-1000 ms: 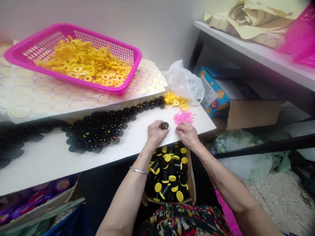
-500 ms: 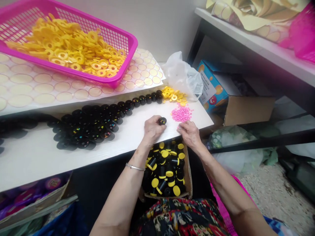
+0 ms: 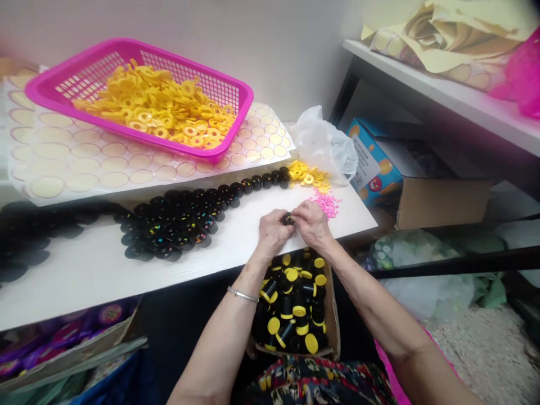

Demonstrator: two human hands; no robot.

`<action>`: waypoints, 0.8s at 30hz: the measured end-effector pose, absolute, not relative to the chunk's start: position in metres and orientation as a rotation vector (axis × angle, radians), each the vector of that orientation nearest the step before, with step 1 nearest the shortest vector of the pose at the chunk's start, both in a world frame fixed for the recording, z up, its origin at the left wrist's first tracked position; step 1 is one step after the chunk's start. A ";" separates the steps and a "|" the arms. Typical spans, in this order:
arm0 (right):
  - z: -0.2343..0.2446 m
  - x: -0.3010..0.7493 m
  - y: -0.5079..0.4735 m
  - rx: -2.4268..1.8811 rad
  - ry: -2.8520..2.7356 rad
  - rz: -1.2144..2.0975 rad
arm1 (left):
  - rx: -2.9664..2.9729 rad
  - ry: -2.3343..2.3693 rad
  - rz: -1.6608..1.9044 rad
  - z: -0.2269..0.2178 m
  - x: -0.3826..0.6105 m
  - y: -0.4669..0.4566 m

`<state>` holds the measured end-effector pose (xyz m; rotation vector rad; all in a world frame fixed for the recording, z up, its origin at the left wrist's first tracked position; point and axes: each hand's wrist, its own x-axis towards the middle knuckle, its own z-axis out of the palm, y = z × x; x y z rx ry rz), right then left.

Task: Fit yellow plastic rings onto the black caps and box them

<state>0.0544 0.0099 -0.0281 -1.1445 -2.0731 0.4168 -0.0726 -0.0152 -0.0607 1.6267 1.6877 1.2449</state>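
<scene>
My left hand (image 3: 272,230) is wrapped around a small black cylindrical container (image 3: 288,219), its open-looking top facing up with a bit of yellow inside. Against that top, the thumb and fingertips of my right hand (image 3: 313,225) are pinched together; whatever they hold is too small to make out. Just beyond the right hand lies a pile of tiny pink pieces (image 3: 329,203), partly covered by it. Small yellow ring pieces (image 3: 310,175) are heaped behind the pink ones. Below my hands, a cardboard box (image 3: 336,320) holds many black containers with yellow ends.
Many black containers (image 3: 169,216) stand grouped on the white table (image 3: 228,239), with a row trailing to the yellow heap. A pink basket (image 3: 217,152) of yellow rings rests on sticker sheets (image 3: 113,180). A plastic bag (image 3: 323,138) and an open carton (image 3: 442,202) are at right.
My right hand has moved left from the pink pile to the top of the black container in my left hand. The camera view has shifted a little.
</scene>
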 end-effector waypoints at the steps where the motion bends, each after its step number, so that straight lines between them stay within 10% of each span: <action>1: -0.029 0.053 0.011 -1.154 -2.089 0.420 | 1.635 1.686 1.242 -0.060 -0.073 -0.015; 16: -0.006 0.046 0.013 -1.181 -2.553 0.151 | 1.639 1.647 1.253 -0.056 -0.075 -0.017; 24: -0.012 0.066 0.045 -1.168 -2.232 0.600 | 1.645 1.711 1.237 -0.061 -0.076 -0.013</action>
